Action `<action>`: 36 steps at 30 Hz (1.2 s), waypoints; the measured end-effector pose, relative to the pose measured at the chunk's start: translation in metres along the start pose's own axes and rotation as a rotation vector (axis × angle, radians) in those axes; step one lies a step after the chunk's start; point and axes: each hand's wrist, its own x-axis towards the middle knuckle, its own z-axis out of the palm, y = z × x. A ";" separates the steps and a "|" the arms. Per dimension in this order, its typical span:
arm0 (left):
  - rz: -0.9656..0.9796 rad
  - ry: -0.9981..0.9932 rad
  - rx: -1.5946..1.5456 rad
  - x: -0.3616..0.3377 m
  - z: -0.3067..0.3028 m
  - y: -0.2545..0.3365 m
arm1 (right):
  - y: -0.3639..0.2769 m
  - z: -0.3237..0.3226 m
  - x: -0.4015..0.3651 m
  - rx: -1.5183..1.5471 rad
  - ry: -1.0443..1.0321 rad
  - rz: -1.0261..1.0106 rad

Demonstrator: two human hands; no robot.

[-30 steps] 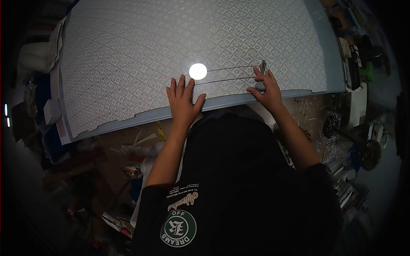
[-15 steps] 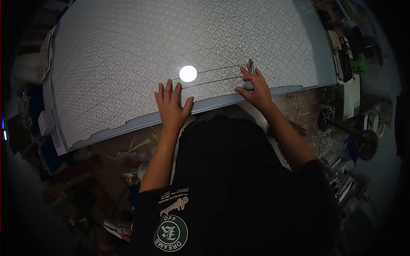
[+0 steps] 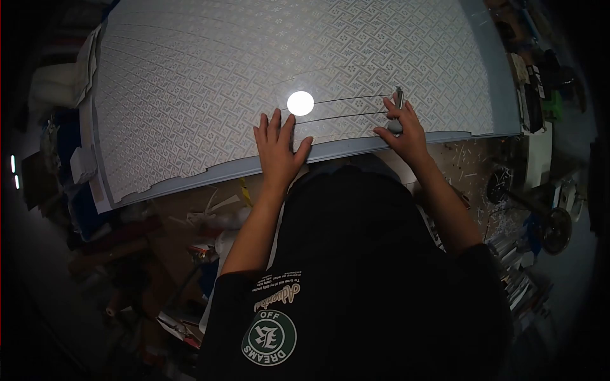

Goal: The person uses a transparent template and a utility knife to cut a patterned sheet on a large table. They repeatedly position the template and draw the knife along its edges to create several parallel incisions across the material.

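A patterned silvery-white sheet lies over the tabletop, with two thin dark lines running across it near the front edge. My left hand rests flat on the sheet by the left end of these lines, fingers spread. At their right end, my right hand grips a slim metal tool with a rounded grey end. The tool's metal part points away from me, and the fingers partly cover it. Between the hands and a little farther off, a bright white round spot glares on the sheet.
The grey-blue table edge runs along my front, with the sheet's uneven border above it. White scraps litter the floor at the right. A round-based metal stand and stacked material are farther right; clutter also fills the left.
The whole view has shifted, so the sheet and both hands appear farther right. Against the lines on the sheet, the hands and the metal tool keep nearly the same places.
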 end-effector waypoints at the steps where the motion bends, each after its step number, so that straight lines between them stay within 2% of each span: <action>1: -0.005 0.000 0.015 0.000 -0.001 0.000 | -0.001 -0.001 0.001 0.003 -0.005 0.019; 36: 0.004 -0.020 -0.016 0.000 0.000 -0.002 | -0.002 -0.003 0.002 -0.036 -0.009 -0.023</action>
